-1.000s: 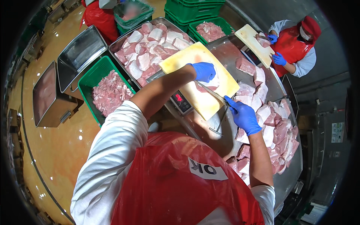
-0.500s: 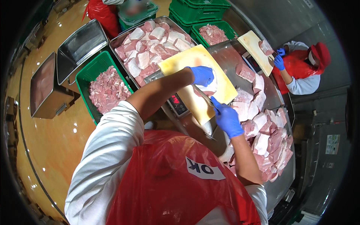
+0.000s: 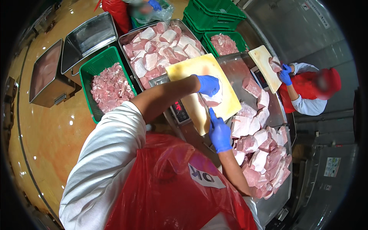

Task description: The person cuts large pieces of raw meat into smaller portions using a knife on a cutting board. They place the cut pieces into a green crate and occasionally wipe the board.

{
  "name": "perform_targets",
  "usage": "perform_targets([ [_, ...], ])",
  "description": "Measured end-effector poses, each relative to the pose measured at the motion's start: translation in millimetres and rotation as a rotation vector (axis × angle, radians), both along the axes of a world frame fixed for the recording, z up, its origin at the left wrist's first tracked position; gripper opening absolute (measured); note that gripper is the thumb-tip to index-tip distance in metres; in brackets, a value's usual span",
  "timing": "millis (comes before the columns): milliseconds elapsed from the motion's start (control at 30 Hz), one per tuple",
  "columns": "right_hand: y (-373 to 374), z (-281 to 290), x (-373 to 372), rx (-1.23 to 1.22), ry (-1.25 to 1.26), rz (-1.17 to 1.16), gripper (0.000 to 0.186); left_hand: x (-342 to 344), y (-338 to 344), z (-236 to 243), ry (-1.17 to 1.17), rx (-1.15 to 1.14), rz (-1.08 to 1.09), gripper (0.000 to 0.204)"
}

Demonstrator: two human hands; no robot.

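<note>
A pale piece of raw meat (image 3: 213, 100) with a white fat layer lies on the yellowish cutting board (image 3: 228, 100). My left hand (image 3: 209, 85), in a blue glove, is closed over its far side and holds it against the board. Just nearer to me, my right hand (image 3: 219, 134), also blue-gloved, grips a knife with the index finger stretched forward along it. The narrow blade points at the meat's near left edge, and most of it is hard to make out. Beside the board's left edge, a scale (image 3: 180, 112) with a red display shows partly under my left forearm.
Large meat chunks (image 3: 264, 153) are heaped on the steel table at right. A metal tray (image 3: 126, 57) of cut blocks stands beyond the board. A green crate (image 3: 85, 73) holds trimmings at left, near steel bins (image 3: 71, 46). A co-worker (image 3: 303, 90) handles meat on another board (image 3: 264, 63).
My right hand has moved left and toward me, and the knife now shows less. My left hand stays on the meat. The whole view has shifted slightly.
</note>
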State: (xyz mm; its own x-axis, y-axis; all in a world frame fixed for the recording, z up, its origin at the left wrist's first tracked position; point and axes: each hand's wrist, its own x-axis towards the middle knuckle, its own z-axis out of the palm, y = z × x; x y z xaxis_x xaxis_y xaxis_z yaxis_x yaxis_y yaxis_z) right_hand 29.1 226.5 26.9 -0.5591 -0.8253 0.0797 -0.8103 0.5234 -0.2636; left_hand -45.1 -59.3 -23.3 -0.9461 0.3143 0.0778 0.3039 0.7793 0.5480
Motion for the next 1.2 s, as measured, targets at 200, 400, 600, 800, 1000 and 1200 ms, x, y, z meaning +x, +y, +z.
perform_targets([
  [200,-27.4,-20.5,-3.0,0.024,0.107,-0.006,0.059,2.0,5.3,-0.6,0.169,0.048,-0.015,0.006],
  [400,39.9,-0.8,-3.5,0.11,0.128,-0.017,0.066,10.5,7.1,14.0,0.019,-0.005,0.012,0.006],
  [600,140.2,20.7,-3.7,0.057,0.136,-0.049,0.063,25.1,-17.9,3.0,0.138,0.32,0.066,0.023],
  [800,196.6,0.2,44.8,-0.411,-0.803,-0.598,0.053,126.9,-39.8,-20.9,0.309,0.545,0.717,0.015],
  [1000,147.2,2.5,78.8,-0.738,-1.108,-0.852,0.048,195.3,38.7,-5.3,0.136,0.534,0.548,0.013],
  [1200,114.5,-20.6,60.8,-0.793,-0.922,-0.79,0.047,192.8,63.6,20.4,-0.09,0.316,0.442,0.026],
])
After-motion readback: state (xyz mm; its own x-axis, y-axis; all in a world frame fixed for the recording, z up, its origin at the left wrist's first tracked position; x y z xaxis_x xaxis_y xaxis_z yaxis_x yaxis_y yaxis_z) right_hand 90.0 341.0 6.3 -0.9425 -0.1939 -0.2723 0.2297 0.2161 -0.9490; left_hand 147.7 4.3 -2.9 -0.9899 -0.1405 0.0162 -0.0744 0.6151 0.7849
